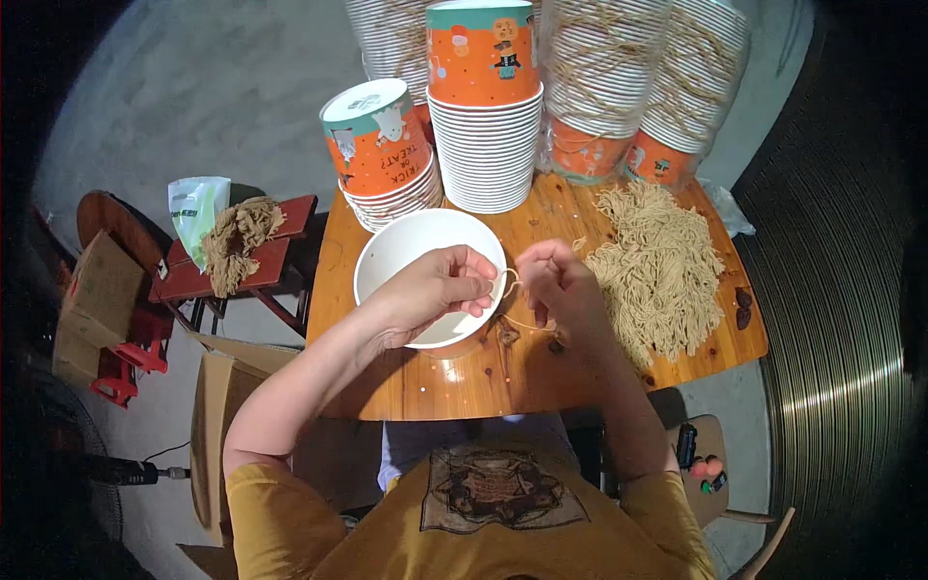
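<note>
My left hand (435, 288) is over the white inside of a round paper tub (401, 242), thumb and fingertips pinched on a thin tan string (512, 275). A small loop of that string shows between my two hands. My right hand (572, 295), slightly blurred, is curled at the tub's right side with its fingers closed around the string; its exact grip is partly hidden. A loose length of string trails below over the wooden table. Just right of my right hand lies a big heap of cut tan strings (662, 271).
Behind the tub stand a short stack (377, 145) and a tall stack (483, 145) of upside-down orange tubs. Wrapped stacks (604, 77) with tan string on them rise at the back right. A red stool (217, 275) at left bears a string bundle (242, 237); a cardboard box (227, 396) stands nearer.
</note>
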